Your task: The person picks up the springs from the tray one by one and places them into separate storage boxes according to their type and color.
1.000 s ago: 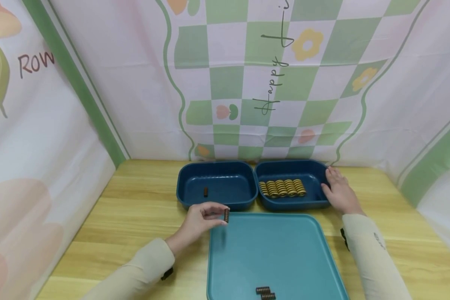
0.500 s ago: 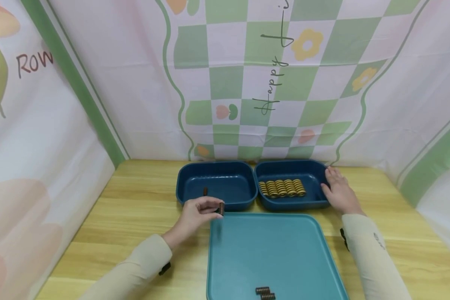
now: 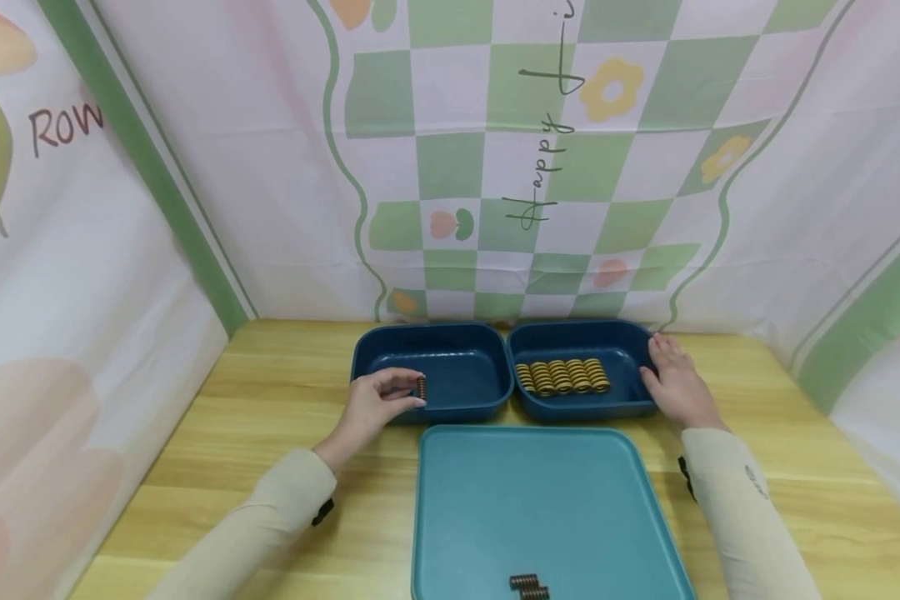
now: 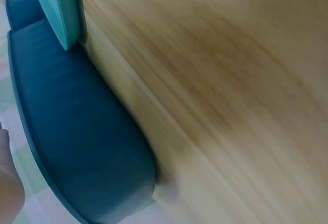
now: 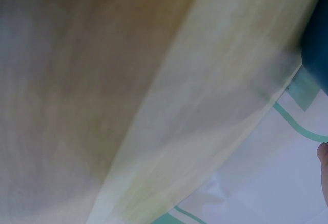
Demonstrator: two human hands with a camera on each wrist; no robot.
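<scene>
1. Flat, teal rectangular tray [image 3: 536, 500].
2. Dark-blue, round-cornered left bin [image 3: 465, 383] and right bin [image 3: 630, 375], side by side.
3. Right hand [image 3: 678, 387], fingers extended on right bin's rim.
4. Left hand [image 3: 371, 408], pinching.
5. Gold-coloured coils [image 3: 562, 377] inside right bin.
6. Dark bronze coil springs: pinched spring [image 3: 421, 388] over or inside left bin; two loose springs [image 3: 523, 582] on tray.

The left forearm [image 3: 258, 521] and right forearm [image 3: 746, 504] reach forward; the left hand [image 3: 373, 402] pinches, thumb below fingers, while the right hand [image 3: 678, 387] rests back upward.
</scene>
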